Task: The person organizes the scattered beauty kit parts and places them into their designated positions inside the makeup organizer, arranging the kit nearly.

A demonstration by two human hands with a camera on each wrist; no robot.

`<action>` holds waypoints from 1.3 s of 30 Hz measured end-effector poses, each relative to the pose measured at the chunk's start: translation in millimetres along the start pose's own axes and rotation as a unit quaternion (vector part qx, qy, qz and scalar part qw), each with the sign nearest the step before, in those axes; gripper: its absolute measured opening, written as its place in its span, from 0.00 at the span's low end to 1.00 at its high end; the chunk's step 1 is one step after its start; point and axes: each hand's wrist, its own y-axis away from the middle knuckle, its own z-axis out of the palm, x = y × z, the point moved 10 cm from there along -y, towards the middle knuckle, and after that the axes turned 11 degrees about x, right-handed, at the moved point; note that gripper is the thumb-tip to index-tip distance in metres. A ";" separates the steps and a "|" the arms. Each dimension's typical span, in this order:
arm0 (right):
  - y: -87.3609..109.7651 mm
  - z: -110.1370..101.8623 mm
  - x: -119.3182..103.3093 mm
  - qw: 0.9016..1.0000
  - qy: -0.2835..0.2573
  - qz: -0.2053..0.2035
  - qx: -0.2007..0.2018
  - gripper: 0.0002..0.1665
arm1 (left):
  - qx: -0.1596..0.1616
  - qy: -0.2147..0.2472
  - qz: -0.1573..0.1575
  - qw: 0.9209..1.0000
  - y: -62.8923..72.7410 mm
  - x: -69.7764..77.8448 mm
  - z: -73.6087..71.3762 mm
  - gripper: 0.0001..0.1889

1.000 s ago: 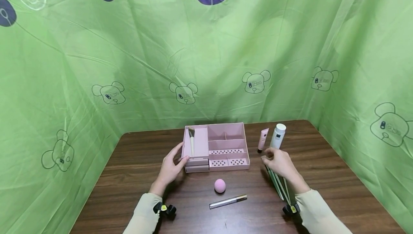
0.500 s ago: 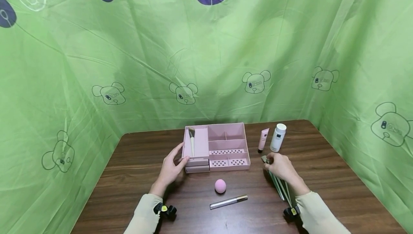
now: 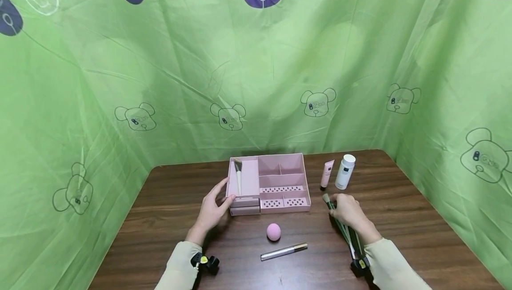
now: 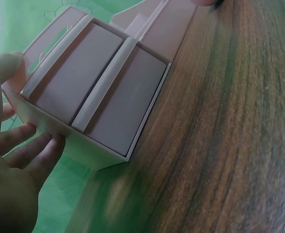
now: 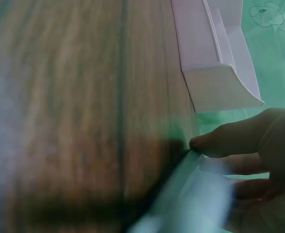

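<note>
Makeup brushes [image 3: 345, 232] lay right of the pink organizer [image 3: 250, 176], apart from it, long axis far-left to near-right, bristles showing at the far end. Right hand [image 3: 349, 212], the nearer, pinched them, number unclear; left hand [image 3: 212, 212] gripped the organizer's near-left corner.

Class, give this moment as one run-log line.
left hand: holds box | right hand: pinches brush | other brush: in box | ball, tube, bottle: on table

Sleeves [image 3: 178, 264], two: long, pale cream, plain. Wrist cameras [image 3: 210, 265], two: black, compact, each with yellow mark.
</note>
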 end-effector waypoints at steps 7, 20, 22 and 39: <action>2.4 2.6 -3.6 1.000 0.008 -0.011 0.002 0.12 | -0.005 -0.006 0.005 1.000 1.6 -0.3 2.0 0.31; 0.5 -4.3 -2.3 1.000 0.005 0.001 0.025 0.11 | 0.005 -0.012 0.005 1.000 2.3 1.7 0.8 0.30; -0.1 -5.5 -2.3 1.000 0.006 0.004 0.028 0.11 | 0.005 -0.011 0.005 1.000 2.3 1.6 0.5 0.30; -3.6 -17.4 -19.1 0.998 -0.020 -0.012 0.050 0.11 | 0.003 -0.011 0.002 1.000 0.3 -2.6 0.0 0.31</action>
